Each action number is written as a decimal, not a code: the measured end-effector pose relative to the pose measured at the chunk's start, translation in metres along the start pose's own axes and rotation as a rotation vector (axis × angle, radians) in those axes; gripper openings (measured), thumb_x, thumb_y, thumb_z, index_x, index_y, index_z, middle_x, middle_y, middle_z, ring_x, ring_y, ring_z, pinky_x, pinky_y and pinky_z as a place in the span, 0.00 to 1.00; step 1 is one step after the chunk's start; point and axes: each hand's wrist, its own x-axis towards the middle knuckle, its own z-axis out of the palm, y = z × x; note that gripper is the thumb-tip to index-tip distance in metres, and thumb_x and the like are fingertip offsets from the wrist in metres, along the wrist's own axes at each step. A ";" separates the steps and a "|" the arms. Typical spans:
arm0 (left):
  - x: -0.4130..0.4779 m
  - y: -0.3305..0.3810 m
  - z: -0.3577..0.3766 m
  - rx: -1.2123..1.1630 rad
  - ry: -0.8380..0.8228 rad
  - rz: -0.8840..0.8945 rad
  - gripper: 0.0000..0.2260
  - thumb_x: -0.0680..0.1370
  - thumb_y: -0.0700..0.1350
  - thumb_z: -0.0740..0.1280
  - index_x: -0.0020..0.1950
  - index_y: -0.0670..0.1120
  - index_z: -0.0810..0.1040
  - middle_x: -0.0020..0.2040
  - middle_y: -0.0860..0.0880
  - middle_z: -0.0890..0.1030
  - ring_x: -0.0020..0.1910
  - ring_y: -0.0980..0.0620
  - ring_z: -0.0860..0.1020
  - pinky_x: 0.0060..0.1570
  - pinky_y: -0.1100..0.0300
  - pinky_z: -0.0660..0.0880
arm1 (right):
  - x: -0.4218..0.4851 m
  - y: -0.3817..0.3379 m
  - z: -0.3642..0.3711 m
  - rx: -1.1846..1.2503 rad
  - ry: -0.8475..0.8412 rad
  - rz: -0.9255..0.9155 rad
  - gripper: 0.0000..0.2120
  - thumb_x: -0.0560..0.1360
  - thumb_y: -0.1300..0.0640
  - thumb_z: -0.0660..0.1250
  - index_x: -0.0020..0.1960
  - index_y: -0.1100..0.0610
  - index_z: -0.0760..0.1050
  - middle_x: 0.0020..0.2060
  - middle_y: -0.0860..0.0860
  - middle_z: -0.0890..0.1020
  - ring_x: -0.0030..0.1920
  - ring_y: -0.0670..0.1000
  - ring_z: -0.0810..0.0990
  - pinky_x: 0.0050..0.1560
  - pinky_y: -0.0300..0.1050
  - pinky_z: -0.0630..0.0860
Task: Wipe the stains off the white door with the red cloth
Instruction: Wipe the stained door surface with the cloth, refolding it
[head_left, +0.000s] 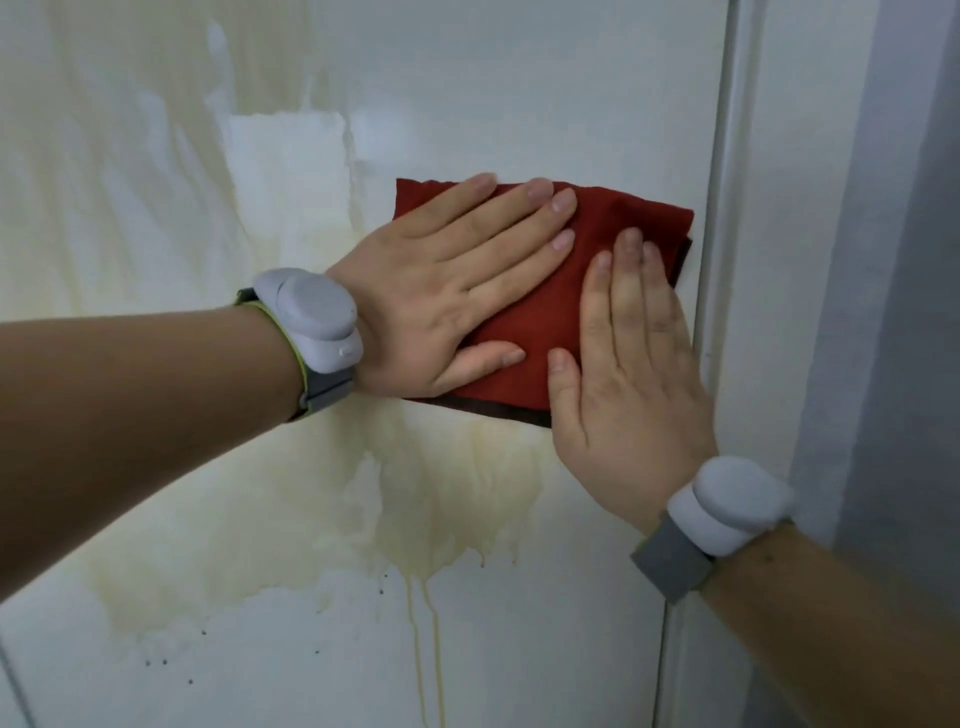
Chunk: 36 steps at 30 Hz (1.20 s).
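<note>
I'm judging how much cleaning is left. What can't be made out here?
Head view:
- The door under the cloth: hidden by cloth, left hand and right hand; stained or clean, cannot tell.
- The stain: cut off at the left edge; its drips cut off at the bottom.
- Dark specks low on the door: too small to identify.

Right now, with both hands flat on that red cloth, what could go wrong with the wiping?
The yellowish stain below the red cloth has drips running down; wiping through it may smear it onto cleaner parts of the white door. The left hand and right hand lie flat on the cloth, not gripping, so it might slide or bunch. The right hand is near the door's edge seam and could knock against it.
</note>
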 end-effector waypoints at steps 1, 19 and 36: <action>-0.003 0.003 0.001 0.011 0.011 -0.007 0.30 0.86 0.58 0.56 0.83 0.41 0.58 0.83 0.39 0.58 0.83 0.39 0.55 0.80 0.39 0.55 | -0.002 0.000 0.001 -0.003 0.009 -0.012 0.33 0.84 0.48 0.51 0.82 0.63 0.46 0.82 0.61 0.48 0.82 0.58 0.45 0.82 0.54 0.45; -0.044 0.062 0.014 0.030 -0.049 -0.111 0.31 0.85 0.58 0.58 0.83 0.41 0.58 0.82 0.40 0.59 0.82 0.37 0.56 0.80 0.37 0.56 | -0.058 0.000 0.021 0.002 0.016 -0.084 0.31 0.85 0.48 0.52 0.81 0.63 0.50 0.81 0.60 0.50 0.82 0.59 0.49 0.81 0.56 0.48; -0.060 0.077 0.015 -0.048 -0.097 -0.049 0.30 0.85 0.58 0.59 0.83 0.44 0.60 0.83 0.42 0.58 0.83 0.38 0.55 0.81 0.39 0.53 | -0.085 -0.006 0.027 0.011 -0.015 -0.073 0.32 0.83 0.48 0.57 0.81 0.62 0.53 0.81 0.59 0.53 0.82 0.58 0.52 0.81 0.57 0.51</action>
